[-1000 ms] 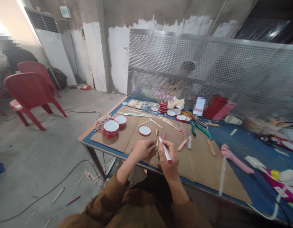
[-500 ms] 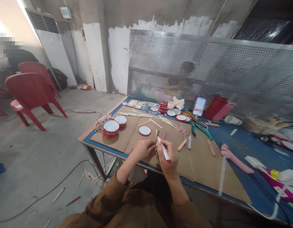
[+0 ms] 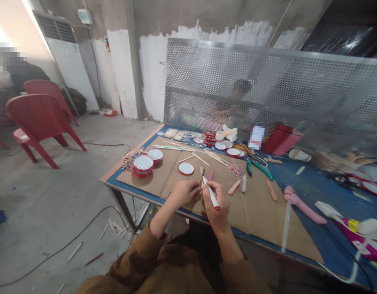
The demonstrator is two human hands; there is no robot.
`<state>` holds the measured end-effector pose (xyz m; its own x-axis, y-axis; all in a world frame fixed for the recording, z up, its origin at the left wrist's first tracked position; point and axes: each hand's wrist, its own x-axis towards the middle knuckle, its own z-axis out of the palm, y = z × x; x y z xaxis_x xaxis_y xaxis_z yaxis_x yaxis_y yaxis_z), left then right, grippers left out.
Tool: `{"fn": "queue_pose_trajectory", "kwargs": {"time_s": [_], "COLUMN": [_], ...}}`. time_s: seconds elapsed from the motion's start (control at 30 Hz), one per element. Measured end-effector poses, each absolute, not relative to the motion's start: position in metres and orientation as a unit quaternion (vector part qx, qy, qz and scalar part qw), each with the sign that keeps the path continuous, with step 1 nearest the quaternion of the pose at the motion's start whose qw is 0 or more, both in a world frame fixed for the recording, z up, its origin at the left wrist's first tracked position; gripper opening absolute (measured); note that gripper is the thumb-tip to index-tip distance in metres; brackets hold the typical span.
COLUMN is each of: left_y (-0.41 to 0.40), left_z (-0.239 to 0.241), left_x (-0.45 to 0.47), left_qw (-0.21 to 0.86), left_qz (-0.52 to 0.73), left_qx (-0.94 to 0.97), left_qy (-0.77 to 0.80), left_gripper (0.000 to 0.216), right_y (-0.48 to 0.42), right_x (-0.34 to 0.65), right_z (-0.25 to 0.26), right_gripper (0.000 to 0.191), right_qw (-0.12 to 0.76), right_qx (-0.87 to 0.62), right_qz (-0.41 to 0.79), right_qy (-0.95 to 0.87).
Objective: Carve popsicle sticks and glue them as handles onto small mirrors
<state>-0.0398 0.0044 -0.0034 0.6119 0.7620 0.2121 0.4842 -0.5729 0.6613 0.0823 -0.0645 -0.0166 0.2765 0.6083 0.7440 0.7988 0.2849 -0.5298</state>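
My right hand [image 3: 217,204] grips a white marker with a red end [image 3: 211,195], its tip pointed up and left. Beside it my left hand [image 3: 185,192] is closed round a small wooden stick [image 3: 201,176] that pokes up between the two hands. Both hands hover over the near edge of a brown cardboard sheet [image 3: 256,204] on the blue table [image 3: 307,188]. A pink marker [image 3: 211,174] lies just beyond my fingers.
Red-rimmed round lids [image 3: 142,164] sit at the left and back of the cardboard. Green pliers [image 3: 262,168], wooden sticks [image 3: 234,187] and a pink glue gun [image 3: 301,204] lie to the right. A perforated metal screen [image 3: 268,94] backs the table; red chairs [image 3: 38,122] stand left.
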Motion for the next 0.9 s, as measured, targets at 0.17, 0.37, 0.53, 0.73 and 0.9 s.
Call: {"fn": "queue_pose_trajectory", "kwargs": {"time_s": [0.17,0.37,0.53,0.73,0.9], "left_y": [0.0042,0.0037,0.0042,0.004,0.0038], "left_z": [-0.0031,-0.0019,-0.0018,-0.002,-0.002], "left_x": [-0.0395,-0.0395,-0.0394,-0.0393,-0.0396], "left_qw": [0.283,0.277,0.279,0.284,0.289], "left_qz": [0.25,0.244,0.239,0.24,0.243], "left_qx": [0.851,0.853,0.853,0.852,0.849], "left_qy": [0.364,0.368,0.37,0.368,0.369], "left_gripper": [0.021,0.021,0.02,0.021,0.02], "right_y": [-0.0653,-0.065,-0.0656,-0.0662,-0.0664], "right_x": [0.0806,0.0805,0.0804,0.0793,0.0793], "right_z": [-0.0135,-0.0161,-0.0159,-0.013,-0.0133], "right_gripper": [0.013,0.014,0.015,0.014,0.014], "right_qw": [0.536,0.539,0.533,0.537,0.538], "right_qx": [-0.588,-0.594,-0.594,-0.594,-0.593], "right_qz": [-0.091,-0.079,-0.08,-0.079,-0.078], "right_qy": [-0.598,-0.592,-0.597,-0.594,-0.594]}}
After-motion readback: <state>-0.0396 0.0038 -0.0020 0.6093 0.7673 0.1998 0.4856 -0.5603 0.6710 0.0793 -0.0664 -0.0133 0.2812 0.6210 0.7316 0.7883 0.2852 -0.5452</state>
